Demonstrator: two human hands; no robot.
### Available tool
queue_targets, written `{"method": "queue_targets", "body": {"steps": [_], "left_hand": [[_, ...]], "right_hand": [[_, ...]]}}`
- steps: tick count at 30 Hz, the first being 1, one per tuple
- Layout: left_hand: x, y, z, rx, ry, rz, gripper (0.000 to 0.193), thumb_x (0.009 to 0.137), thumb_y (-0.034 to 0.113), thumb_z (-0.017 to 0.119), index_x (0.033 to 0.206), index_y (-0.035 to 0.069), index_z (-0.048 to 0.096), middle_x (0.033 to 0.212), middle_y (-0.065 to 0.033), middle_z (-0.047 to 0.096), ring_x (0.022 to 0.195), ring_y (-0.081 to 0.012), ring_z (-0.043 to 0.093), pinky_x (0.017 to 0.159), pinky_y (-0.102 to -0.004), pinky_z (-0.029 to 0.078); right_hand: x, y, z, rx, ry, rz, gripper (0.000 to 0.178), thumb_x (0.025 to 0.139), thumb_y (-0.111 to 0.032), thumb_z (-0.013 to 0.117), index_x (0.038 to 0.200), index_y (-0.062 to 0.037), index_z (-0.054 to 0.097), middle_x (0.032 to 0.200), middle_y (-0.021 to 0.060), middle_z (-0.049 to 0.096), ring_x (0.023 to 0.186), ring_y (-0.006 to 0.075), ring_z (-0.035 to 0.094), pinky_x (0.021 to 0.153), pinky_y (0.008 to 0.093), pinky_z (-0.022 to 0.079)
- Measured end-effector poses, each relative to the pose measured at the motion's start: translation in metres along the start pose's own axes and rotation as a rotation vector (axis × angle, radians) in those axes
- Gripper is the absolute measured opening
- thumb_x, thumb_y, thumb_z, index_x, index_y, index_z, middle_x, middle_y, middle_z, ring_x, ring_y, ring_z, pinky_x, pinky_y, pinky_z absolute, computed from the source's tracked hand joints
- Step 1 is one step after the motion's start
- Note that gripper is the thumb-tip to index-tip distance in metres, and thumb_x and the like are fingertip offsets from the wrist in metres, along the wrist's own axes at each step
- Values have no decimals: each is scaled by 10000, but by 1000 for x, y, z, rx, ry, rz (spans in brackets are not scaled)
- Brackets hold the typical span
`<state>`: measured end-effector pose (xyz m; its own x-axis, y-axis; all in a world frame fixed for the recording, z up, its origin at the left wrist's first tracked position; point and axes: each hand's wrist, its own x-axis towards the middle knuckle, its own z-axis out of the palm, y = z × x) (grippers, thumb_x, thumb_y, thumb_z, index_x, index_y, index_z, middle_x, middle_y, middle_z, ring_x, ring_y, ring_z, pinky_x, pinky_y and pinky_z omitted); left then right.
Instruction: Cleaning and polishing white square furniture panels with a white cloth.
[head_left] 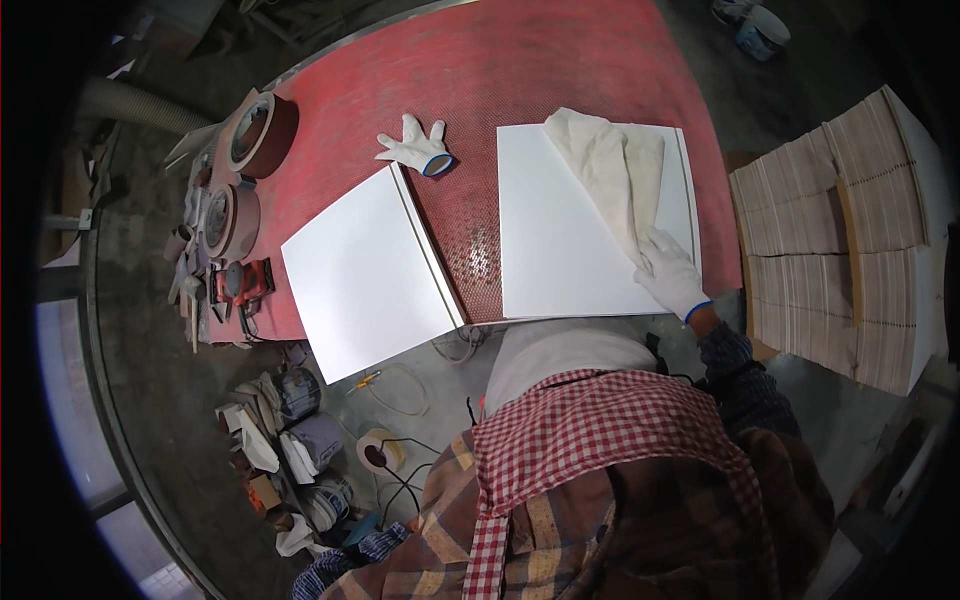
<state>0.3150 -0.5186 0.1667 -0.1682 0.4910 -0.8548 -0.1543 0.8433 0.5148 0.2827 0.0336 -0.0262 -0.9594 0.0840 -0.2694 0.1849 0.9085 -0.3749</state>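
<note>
The right hand (672, 270), in a white knit glove with a blue cuff, is right of centre in the frame, its fingers appearing pressed together around the narrow lower end of a cream cloth (600, 165). The cloth fans out toward the top, lying over the upper right part of a white panel (560, 240); held at one end like this, it probably leaves its wide part loose against the surface. The left hand cannot be seen: its knit sleeve (325, 572) runs in at the lower left, so whether it is spread or pinching anything cannot be told

A second white panel (370, 270) lies tilted left of centre, its lower corner jutting past the edge of the red table (560, 60), perhaps only because it sits askew. An unworn glove (415, 148) rests at its top corner, fingers splayed. At the upper left, two brown rolls (262, 135) and a red power sander (243, 283) line the table's side, likely to leave the middle free, while stacked boards (800, 290) stand at the far right
</note>
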Motion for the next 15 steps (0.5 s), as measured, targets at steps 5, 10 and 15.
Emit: {"method": "queue_targets", "body": {"steps": [5, 10, 15], "left_hand": [[15, 11, -14, 96, -11, 8, 315, 926, 225, 706, 1144, 0, 729, 1028, -138, 767, 1035, -240, 712, 880, -387, 555], [49, 28, -33, 226, -58, 53, 296, 933, 220, 698, 1134, 6, 735, 1018, -137, 770, 1017, -242, 720, 872, -390, 559], [60, 37, -49, 323, -48, 66, 279, 940, 215, 691, 1124, 11, 741, 1007, -137, 772, 1000, -244, 728, 864, -393, 563]], "right_hand": [[-4, 7, 1, 44, 40, 19, 544, 897, -315, 639, 1396, -104, 590, 1586, 180, 417, 1497, 377, 319, 1215, 473, 274], [2, -6, -16, 262, 18, -72, 385, 955, -287, 592, 1250, -46, 646, 1347, 160, 610, 1246, 371, 564, 1061, 454, 448], [1, -11, -26, 269, 122, -237, 304, 934, -285, 613, 1081, -28, 681, 1103, 156, 666, 1067, 373, 621, 938, 465, 495]]}}
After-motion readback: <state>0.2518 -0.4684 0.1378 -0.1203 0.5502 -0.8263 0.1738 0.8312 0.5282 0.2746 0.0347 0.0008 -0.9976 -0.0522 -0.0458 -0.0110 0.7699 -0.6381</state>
